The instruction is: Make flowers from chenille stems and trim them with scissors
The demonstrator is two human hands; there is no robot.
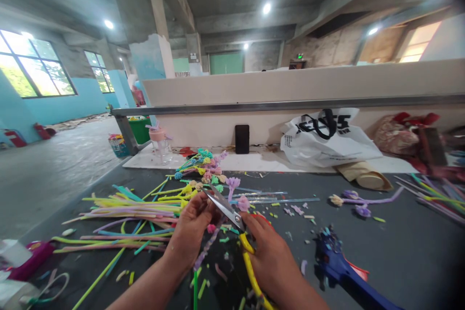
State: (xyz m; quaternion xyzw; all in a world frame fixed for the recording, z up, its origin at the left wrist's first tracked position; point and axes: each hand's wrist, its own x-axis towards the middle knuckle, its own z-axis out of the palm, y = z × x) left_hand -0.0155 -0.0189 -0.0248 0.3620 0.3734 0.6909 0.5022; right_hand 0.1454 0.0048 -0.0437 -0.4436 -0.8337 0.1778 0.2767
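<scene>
My right hand (269,249) is closed around the yellow handles of a pair of scissors (225,208). The blades point up and to the left, towards the fingertips of my left hand (192,227). Those fingers are pinched on a twisted purple pipe cleaner (208,248), which hangs down towards the tabletop; its upper end is hidden behind the fingers and blades. Just beyond the blades are a purple pipe-cleaner flower (232,184) and a pink one (243,203). Small cut pieces lie around both hands.
Loose pipe cleaners (134,210) spread across the left side. Finished-looking flowers (205,160) are heaped behind my left hand. At right lie a blue tool like a glue gun (336,264) and a purple flower stem (374,201). A phone (242,139) and white bag (327,143) stand behind.
</scene>
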